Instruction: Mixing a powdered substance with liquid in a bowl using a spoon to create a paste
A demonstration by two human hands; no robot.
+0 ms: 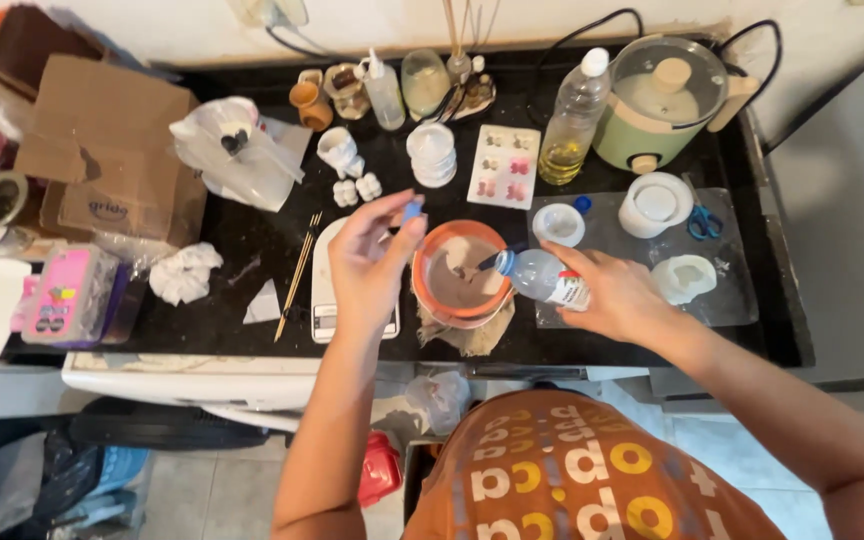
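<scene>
My right hand [616, 296] grips a small clear plastic bottle [540, 277], tipped on its side with its mouth over an orange bowl [430, 283]. The bowl holds a brownish-grey mix and sits on a scrap of burlap [472, 338]. My left hand [372, 262] hovers just left of the bowl, pinching a small blue cap [411, 211] between thumb and fingers. Under that hand lies a white kitchen scale [323, 318].
Black counter [252, 255] crowded with a green cooker [664, 100], oil bottle [572, 120], white moulds [656, 203], blue scissors [704, 224], a pink-and-white mould tray [504, 166], wooden skewers [298, 272], cardboard box [112, 150], plastic bag [232, 150], and a pink case [64, 294].
</scene>
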